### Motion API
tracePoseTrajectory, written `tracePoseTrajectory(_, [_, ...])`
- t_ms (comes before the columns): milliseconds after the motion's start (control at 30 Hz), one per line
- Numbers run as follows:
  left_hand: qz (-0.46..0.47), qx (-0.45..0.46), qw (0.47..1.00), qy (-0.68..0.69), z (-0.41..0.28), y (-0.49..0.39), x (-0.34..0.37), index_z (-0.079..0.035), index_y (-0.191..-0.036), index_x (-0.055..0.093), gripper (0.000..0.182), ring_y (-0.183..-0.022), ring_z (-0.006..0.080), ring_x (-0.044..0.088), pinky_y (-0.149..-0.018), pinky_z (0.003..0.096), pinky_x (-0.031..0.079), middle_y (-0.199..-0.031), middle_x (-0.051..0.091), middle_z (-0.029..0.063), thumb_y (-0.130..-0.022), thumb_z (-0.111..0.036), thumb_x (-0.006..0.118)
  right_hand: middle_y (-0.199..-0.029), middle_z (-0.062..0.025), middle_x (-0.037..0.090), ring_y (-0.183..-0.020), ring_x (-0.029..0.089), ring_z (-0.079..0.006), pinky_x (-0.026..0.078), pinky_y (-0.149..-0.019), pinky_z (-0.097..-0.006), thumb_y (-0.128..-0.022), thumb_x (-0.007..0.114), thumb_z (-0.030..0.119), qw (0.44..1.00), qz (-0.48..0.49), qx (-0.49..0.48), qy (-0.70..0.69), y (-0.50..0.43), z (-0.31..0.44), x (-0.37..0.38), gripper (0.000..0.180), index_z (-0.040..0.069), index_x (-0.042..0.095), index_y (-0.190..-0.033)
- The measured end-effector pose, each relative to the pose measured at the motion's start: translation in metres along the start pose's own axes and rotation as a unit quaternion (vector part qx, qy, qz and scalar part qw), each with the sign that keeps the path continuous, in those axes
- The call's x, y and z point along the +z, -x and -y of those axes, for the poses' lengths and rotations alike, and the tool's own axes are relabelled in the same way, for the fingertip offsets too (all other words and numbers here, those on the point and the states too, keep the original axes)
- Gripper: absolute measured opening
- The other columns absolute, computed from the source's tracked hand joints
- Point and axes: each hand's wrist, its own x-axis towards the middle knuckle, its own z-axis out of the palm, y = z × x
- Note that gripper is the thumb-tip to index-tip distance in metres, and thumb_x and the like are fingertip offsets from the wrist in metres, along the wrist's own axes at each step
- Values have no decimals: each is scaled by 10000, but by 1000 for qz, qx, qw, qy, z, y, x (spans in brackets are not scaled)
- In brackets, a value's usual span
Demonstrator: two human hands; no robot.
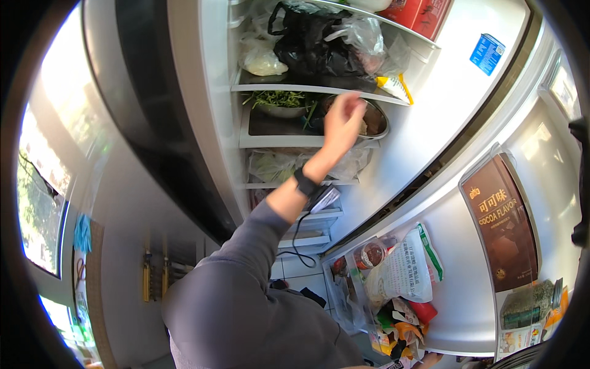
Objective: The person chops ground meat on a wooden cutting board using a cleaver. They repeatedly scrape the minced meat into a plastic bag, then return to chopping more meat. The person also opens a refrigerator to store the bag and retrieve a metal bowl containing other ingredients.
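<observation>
My left hand, with a dark watch on its wrist, reaches into an open refrigerator. It is blurred, with curled fingers, and I cannot tell whether it grips anything. Directly behind it a metal bowl with food inside sits on a shelf, partly hidden by the hand. To the left on that shelf stands a bowl of green leafy vegetables. Only a sliver of my right hand shows at the bottom edge, near the refrigerator door; what it touches is unclear.
Above are a black plastic bag, clear bags and a red box. Bagged produce fills a lower shelf. A cable hangs below my wrist. The open door holds a white printed bag, a brown box and a jar.
</observation>
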Motion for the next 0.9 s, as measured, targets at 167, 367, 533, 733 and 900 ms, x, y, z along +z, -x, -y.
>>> tracePoseTrajectory(167, [-360,-140,922,-18,29,24,-124,-15,-1018,455,288,-831,169,479,-774,292,420,-920,485,66,-825,-166,608,-1142,-143,576,-992,557,-266,474,-838,-390,-846,539,60,1000,7,9,-24,-7,-9,-11,415,-5,474,-1251])
tracePoseTrajectory(367, [-340,-418,840,-64,62,-45,-170,-50,-1133,463,390,-913,247,563,-808,437,435,-1003,520,109,-838,-279,577,-1137,-151,576,-985,561,-282,478,-808,-420,-839,540,59,999,-11,-31,-33,-11,-19,-25,484,35,419,-1307])
tracePoseTrajectory(533, [-242,-446,862,-18,69,-43,-156,-52,-1159,485,381,-985,329,582,-827,457,456,-1155,490,121,-854,-274,542,-1121,-144,578,-965,579,-272,468,-763,-425,-829,549,71,992,-43,-95,67,-2,-20,-47,565,128,361,-1358])
tracePoseTrajectory(733, [-324,-423,845,-56,67,-50,-152,-17,-1052,571,333,-894,333,570,-803,474,466,-1017,577,144,-826,-259,540,-1106,-146,589,-952,593,-263,482,-759,-414,-844,567,78,992,-53,-112,23,8,-21,-80,515,132,401,-1328])
tracePoseTrajectory(900, [-321,-417,846,-85,61,-54,-150,39,-961,568,357,-642,252,521,-598,391,451,-788,573,143,-873,-306,540,-1116,-138,593,-939,603,-252,501,-730,-385,-846,587,92,979,-118,-149,68,18,-26,-102,471,124,443,-1293])
